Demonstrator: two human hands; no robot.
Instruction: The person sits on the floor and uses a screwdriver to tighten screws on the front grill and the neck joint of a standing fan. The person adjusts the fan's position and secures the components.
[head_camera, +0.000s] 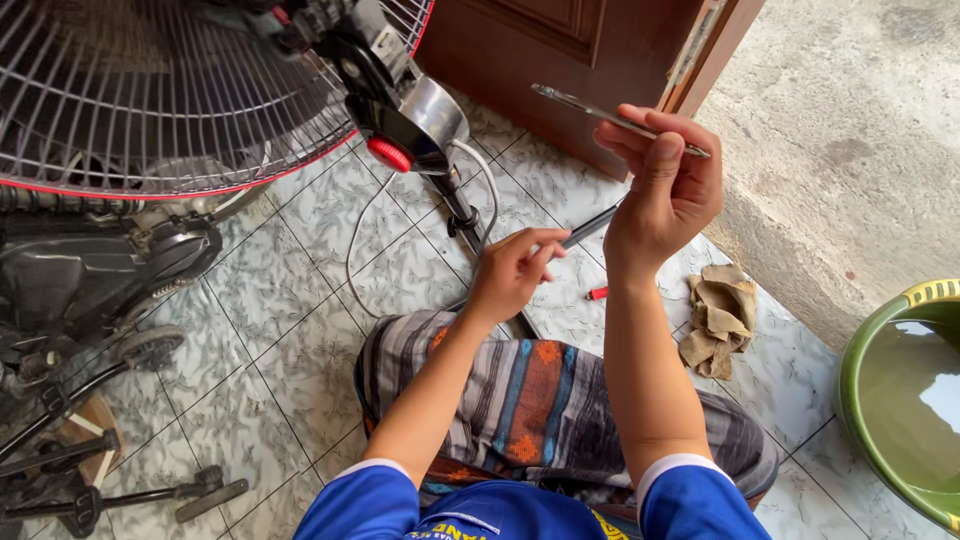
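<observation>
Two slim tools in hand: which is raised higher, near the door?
The flat silvery strip pinched in the right hand; the dark thin tool in the left hand sits lower.

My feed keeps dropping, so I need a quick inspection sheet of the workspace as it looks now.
Surface: grey marbled floor tiles, person seated on them.
Job's things: thin flat metal strip and slim dark rod-like tool.
Clutter: crumpled beige rag; small red piece; green plastic basin.
Grippers: right hand pinches the strip; left hand grips the tool.
Cables: white cord trails from the wire-grilled standing fan.
Surroundings: brown wooden door, concrete ground, dark machine parts.
</observation>
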